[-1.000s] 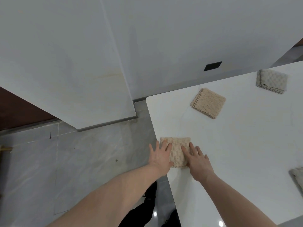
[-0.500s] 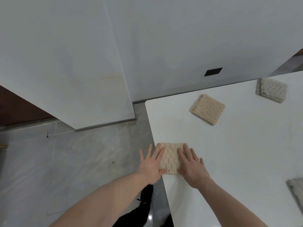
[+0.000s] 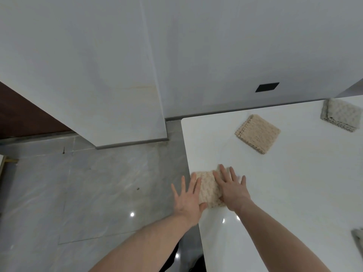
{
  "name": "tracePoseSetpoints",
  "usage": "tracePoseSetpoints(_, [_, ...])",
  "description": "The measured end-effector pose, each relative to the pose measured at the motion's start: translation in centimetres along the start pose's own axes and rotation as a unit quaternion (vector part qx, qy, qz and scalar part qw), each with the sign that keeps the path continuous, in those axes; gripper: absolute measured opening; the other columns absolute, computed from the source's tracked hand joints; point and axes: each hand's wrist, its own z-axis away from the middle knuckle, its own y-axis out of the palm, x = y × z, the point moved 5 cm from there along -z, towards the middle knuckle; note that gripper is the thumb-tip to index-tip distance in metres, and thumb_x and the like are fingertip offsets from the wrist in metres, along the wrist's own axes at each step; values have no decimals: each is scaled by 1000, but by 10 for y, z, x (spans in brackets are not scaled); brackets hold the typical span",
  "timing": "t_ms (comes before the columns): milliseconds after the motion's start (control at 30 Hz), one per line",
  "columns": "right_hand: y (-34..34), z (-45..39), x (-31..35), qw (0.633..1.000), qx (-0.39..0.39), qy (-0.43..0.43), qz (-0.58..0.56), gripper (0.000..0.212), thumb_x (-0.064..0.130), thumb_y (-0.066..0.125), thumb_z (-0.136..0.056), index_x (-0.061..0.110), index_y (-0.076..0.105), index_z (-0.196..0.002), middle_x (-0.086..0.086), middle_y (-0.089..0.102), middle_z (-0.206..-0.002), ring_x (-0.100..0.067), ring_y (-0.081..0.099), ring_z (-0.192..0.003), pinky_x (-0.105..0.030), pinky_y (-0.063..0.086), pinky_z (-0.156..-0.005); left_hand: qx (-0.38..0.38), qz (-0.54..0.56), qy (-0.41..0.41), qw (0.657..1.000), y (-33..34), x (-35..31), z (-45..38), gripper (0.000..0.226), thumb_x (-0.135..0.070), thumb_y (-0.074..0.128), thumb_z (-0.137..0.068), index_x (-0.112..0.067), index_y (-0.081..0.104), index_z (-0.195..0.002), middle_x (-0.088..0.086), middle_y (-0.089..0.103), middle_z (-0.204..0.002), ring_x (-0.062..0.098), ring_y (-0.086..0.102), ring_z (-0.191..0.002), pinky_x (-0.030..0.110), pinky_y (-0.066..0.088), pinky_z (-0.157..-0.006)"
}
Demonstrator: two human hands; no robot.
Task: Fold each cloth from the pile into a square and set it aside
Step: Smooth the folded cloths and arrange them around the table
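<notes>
No readable text, labels or numbers, as far as visible

The folded cloth [image 3: 208, 188] lies on the table [image 3: 294, 193] at its left edge, between the left hand [image 3: 187, 201] and the right hand [image 3: 232, 190]. A second folded cloth [image 3: 258, 133] lies beyond the right hand; a third [image 3: 341, 114] lies farther right. Another cloth [image 3: 358, 240] lies well right of the right hand.

Grey cloth [image 3: 358, 240]: cut off by right edge, shape unclear | beige cloth [image 3: 208, 188]: right part hidden under right hand [image 3: 232, 190] | fingertips motion-blurred
</notes>
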Motion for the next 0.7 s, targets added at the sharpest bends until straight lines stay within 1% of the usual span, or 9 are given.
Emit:
tracePoseSetpoints(100, [-6, 9, 4, 999, -43, 4, -11, 100, 7, 59, -96, 27, -16, -160, -2, -32, -164, -34, -18, -155, -61, 9, -124, -9, 21, 1, 1000, -3, 0, 0, 88, -60, 39, -102, -21, -11, -163, 1, -30, -167, 36, -23, -154, 68, -6, -121])
tracePoseSetpoints(167, [-2, 20, 5, 997, -65, -15, -41, 97, 4, 52, -97, 28, -17, -160, 1, -34, -164, -31, -20, -155, -57, 8, -125, -34, 47, 14, 998, -10, 2, 0, 88, -59, 41, -100, -18, -3, -163, 1, -26, -168, 32, -23, -155, 65, -5, -122])
tracePoseSetpoints(200, [2, 25, 5, 996, -66, -35, -58, 96, 2, 49, -97, 30, -18, -159, 4, -36, -163, -28, -22, -154, -55, 6, -126, -48, 54, 27, 997, -13, 3, -1, 85, -58, 41, -100, -19, -2, -163, -1, -27, -168, 30, -23, -155, 64, -4, -123])
tracePoseSetpoints(267, [14, 37, 8, 993, -55, -83, -66, 94, 6, 47, -98, 35, -19, -159, 9, -39, -161, -23, -27, -153, -52, 3, -125, -65, 50, 57, 995, -16, 7, -2, 81, -52, 38, -102, -23, -6, -164, -7, -32, -166, 26, -24, -155, 66, -2, -122])
tracePoseSetpoints(333, [27, 46, 8, 992, -33, -105, -58, 89, 16, 48, -102, 35, -18, -159, 9, -41, -160, -20, -30, -151, -51, 1, -125, -54, 29, 78, 995, -14, 11, -6, 79, -48, 37, -104, -28, -12, -163, -12, -34, -164, 24, -26, -154, 68, -1, -121])
tracePoseSetpoints(433, [35, 50, 1, 993, -25, -79, -81, 84, 27, 46, -105, 34, -18, -159, 7, -38, -161, -19, -28, -152, -51, 0, -126, -28, -7, 88, 996, -10, 12, -13, 79, -52, 34, -105, -30, -17, -161, -12, -33, -163, 25, -27, -154, 71, -4, -119])
tracePoseSetpoints(567, [29, 39, -4, 993, -30, -49, -99, 78, 37, 39, -107, 29, -17, -160, 4, -30, -165, -21, -15, -156, -54, 9, -126, -19, -39, 68, 997, -9, 6, -17, 80, -57, 31, -105, -26, -18, -161, -7, -29, -166, 29, -25, -154, 71, -8, -119])
tracePoseSetpoints(633, [27, 32, -3, 993, -20, -43, -105, 79, 35, 41, -107, 29, -16, -160, 3, -28, -166, -23, -11, -157, -54, 11, -125, -18, -44, 51, 998, -8, 3, -16, 81, -57, 30, -106, -25, -20, -160, -6, -30, -166, 31, -24, -154, 72, -8, -118])
tracePoseSetpoints(700, [25, 24, -4, 993, -16, -38, -106, 83, 24, 47, -105, 32, -15, -160, 3, -29, -166, -25, -10, -157, -54, 12, -125, -19, -39, 35, 998, -8, 0, -16, 81, -57, 30, -105, -24, -20, -160, -5, -28, -167, 33, -20, -155, 72, -7, -118])
